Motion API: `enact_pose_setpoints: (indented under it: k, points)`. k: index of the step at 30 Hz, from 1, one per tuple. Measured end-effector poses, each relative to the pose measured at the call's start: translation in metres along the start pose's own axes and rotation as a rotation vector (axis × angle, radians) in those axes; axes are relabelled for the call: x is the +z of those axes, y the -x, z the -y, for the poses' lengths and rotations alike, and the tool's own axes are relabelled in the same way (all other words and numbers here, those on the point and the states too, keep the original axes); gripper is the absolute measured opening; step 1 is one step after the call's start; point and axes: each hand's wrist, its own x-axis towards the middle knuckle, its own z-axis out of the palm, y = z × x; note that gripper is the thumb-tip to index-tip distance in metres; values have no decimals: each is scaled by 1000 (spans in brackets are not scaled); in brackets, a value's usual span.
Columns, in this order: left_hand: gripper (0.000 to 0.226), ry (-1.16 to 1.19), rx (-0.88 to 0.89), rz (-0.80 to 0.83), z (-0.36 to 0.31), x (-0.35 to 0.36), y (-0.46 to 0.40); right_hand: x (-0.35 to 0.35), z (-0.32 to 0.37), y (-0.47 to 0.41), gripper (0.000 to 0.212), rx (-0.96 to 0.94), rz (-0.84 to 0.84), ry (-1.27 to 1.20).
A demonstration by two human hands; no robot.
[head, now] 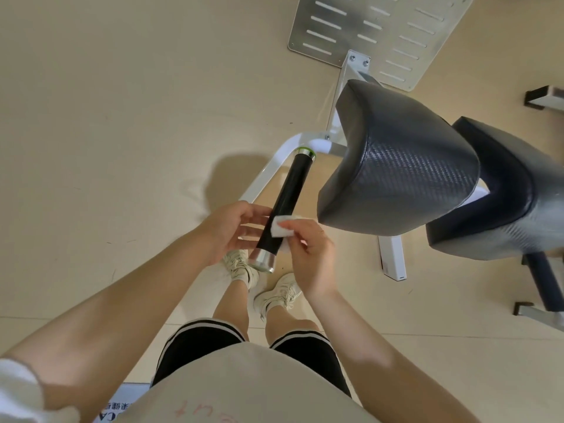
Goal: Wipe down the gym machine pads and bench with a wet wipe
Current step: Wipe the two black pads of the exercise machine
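Beige gym floor (106,132) spreads under a white-framed machine. Between the two hands runs a black roller pad (285,203) with metal end caps. The right hand (308,254) pinches a folded wet wipe (282,228) against its near end; the left hand (232,230) lies open along the far side, fingers straight, steadying it. Limp and damp, the wipe likely bunches unless pressed flat. Two large black pads (396,175), right of the hands, look firm and textured.
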Motion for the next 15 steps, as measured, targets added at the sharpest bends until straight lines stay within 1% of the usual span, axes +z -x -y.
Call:
enact_pose_setpoints:
  k: [2,3,4,6,7,8,9,10,11,13,14,15]
  points:
    - [35,-10,-1,2,-1,0,1,-8,7,1,25,-34,108,-1]
    - [34,-2,1,5,-1,0,1,-12,11,-5,26,-59,127,27]
    - [33,9,4,8,-2,-1,1,-15,17,-16,26,-78,110,54]
    - [34,21,4,16,-1,-3,1,-16,31,-49,26,-107,-16,151]
    - [36,27,1,18,-1,-4,1,-13,41,-67,26,-154,-53,203]
    - [36,36,-2,19,0,-5,0,-8,49,-84,28,-221,-39,276]
    - [36,43,-2,14,1,-6,0,-2,54,-101,30,-279,65,375]
    - [34,45,0,1,2,-6,0,3,55,-116,32,-281,220,508]
    - [33,40,6,-21,3,-8,0,5,54,-129,31,-189,371,648]
    - [31,31,25,-80,4,-12,0,6,53,-141,31,-16,583,859]
    - [30,30,37,-108,5,-15,1,5,54,-138,32,-46,695,959]
    - [30,34,49,-135,6,-19,2,6,60,-129,32,-147,736,1059]
